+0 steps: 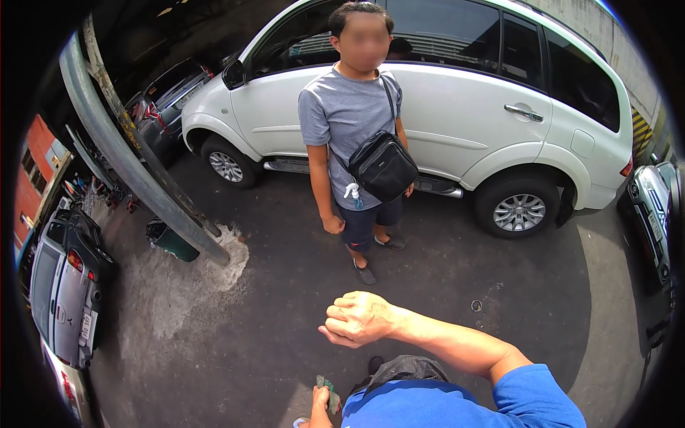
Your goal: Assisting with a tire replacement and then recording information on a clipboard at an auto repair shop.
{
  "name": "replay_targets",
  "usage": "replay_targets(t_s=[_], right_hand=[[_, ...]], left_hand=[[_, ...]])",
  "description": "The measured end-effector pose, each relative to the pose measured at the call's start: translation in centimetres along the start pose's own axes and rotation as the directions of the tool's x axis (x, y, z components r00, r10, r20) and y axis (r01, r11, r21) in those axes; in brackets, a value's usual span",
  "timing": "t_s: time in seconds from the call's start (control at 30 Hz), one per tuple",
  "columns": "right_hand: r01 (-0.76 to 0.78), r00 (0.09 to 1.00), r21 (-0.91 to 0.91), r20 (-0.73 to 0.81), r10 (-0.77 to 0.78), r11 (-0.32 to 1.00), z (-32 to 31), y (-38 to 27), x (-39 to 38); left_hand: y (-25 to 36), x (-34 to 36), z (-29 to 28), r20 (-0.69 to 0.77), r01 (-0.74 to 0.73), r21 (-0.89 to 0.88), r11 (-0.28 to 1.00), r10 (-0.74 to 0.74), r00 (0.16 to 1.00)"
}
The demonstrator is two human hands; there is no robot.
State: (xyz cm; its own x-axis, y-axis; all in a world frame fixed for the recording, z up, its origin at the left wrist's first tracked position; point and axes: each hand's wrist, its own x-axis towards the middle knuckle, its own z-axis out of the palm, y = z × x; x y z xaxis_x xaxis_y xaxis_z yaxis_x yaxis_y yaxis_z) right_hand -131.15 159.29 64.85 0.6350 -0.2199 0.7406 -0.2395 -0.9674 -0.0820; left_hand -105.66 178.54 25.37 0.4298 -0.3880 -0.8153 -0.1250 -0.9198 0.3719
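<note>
My right hand [357, 318] is raised across the lower middle, its fingers curled into a loose fist; whatever they might hold is hidden. Low at the bottom edge, my left hand [321, 401] grips a crumpled green and grey cloth-like item [330, 392], perhaps gloves. Facing me stands a person [328, 128] in a grey T-shirt, dark shorts and dark shoes, with a black crossbody bag [382, 164] and a small bottle [354, 194] hanging from it. Their arms hang down, apart from my hands.
Behind the person is a white SUV [471, 135]. A slanted metal post [143, 150] rises beside a green bin [171, 242] at left. Parked cars flank both sides, a silver one [61, 292] at left, another [646, 214] at right, on dark pavement [250, 342].
</note>
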Motion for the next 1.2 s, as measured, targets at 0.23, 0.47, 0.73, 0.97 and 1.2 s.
replay_targets(t_s=[0.23,0.47,0.73,0.97,1.2], right_hand=[[-0.326,0.944,0.101,-0.029,0.330,0.940,-1.0,1.0,0.8],[-0.300,0.948,-0.002,0.110,0.298,0.954,0.3,0.9,-3.1],[-0.881,-0.322,-0.443,0.300,0.898,-0.168,5.0,1.6,-43.2],[-0.543,-0.734,-0.004,0.488,0.473,-0.839,0.1,-17.5,-63.4],[-0.426,-0.792,0.360,0.294,0.535,-0.830,2.5,-17.6,-54.7]], left_hand=[[0.5,-1.9,0.3,-0.047,-0.209,-0.090,0.974,0.205,0.978],[-2.3,-2.6,1.2,0.088,-0.103,0.021,0.994,0.101,0.991],[-4.8,-0.9,-0.8,0.086,-0.164,-0.177,0.970,0.181,0.980],[-5.0,-1.8,-2.9,0.158,-0.120,-0.210,0.970,0.155,0.975],[1.4,0.4,-1.5,0.420,-0.061,-0.214,0.975,0.148,0.896]])
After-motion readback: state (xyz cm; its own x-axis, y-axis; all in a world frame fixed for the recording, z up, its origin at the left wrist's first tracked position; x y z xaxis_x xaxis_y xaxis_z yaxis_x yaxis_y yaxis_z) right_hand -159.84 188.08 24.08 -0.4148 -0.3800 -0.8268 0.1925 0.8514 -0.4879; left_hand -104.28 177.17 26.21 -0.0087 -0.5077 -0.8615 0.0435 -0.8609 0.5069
